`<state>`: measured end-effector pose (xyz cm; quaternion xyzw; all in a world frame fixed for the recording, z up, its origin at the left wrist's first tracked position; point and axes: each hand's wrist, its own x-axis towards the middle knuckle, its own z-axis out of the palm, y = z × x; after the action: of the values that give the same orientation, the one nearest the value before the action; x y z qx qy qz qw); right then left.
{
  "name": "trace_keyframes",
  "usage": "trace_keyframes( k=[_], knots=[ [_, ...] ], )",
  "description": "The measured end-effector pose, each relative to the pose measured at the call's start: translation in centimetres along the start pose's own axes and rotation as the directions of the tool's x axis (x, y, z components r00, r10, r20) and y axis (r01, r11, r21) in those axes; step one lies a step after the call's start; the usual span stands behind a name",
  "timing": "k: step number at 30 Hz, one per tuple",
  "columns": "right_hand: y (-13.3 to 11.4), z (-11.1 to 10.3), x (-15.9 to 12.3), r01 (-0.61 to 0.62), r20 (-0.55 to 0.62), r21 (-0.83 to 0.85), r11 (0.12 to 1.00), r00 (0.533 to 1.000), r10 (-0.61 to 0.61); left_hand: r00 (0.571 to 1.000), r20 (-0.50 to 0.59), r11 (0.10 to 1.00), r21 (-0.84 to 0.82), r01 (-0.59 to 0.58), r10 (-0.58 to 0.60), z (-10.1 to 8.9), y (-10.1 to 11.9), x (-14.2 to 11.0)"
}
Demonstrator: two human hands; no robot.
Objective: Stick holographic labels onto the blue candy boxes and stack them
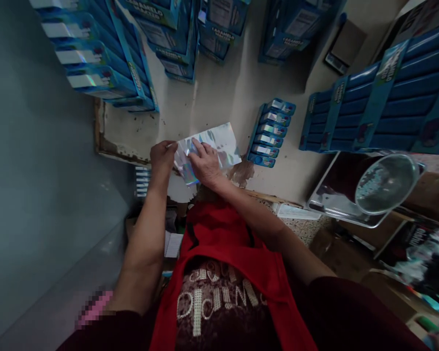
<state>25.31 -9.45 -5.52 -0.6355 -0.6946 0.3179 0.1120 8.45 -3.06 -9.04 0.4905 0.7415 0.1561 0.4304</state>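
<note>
A shiny silver holographic sheet (225,141), perhaps a flat bag, lies at a slant over the near part of the table. My left hand (163,158) is closed on its left edge, thumb and fingers pinching the corner. On top of the sheet rests my right hand (208,165), its fingers spread and pressed against the surface. A short row of blue boxes (270,131) with silvery strips stands just to the right of the sheet. Whether the sheet has one layer or more I cannot tell.
Stacked blue boxes (98,58) stand at the left, with more blue cartons (223,19) at the back. Large blue packs (373,97) fill the right. A clear bowl (388,185) sits on a metal tray (346,214). A small scale (346,46) is behind. The table's front edge (124,157) is worn.
</note>
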Motion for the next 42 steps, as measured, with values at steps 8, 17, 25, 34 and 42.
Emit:
trace_keyframes(
  k=[8,17,25,34,42],
  knots=[
    [1.6,-6.3,-5.9,-0.191,-0.138,0.33,0.924,0.959,0.248,0.935,-0.25,0.963,0.154,-0.22,0.253,0.3,2.5,-1.5],
    [4.9,-10.4,-9.3,-0.312,-0.05,0.643,0.7,0.894,0.445,0.92,0.391,0.73,-0.637,0.247,0.03,6.5,5.9,-9.2],
    [7.4,-11.3,-10.8,-0.367,-0.054,0.731,0.575,0.809,0.585,0.909,0.414,0.721,-0.615,0.319,-0.048,10.1,8.4,-10.0],
    [12.1,-11.0,-12.7,-0.461,-0.203,0.707,0.537,0.594,0.778,0.926,0.375,0.839,-0.515,0.173,0.04,13.6,10.8,-12.1],
    [13.6,-10.5,-12.0,-0.473,-0.272,0.64,0.606,0.599,0.754,0.932,0.362,0.849,-0.499,0.174,0.021,15.3,10.6,-11.5]
  ],
)
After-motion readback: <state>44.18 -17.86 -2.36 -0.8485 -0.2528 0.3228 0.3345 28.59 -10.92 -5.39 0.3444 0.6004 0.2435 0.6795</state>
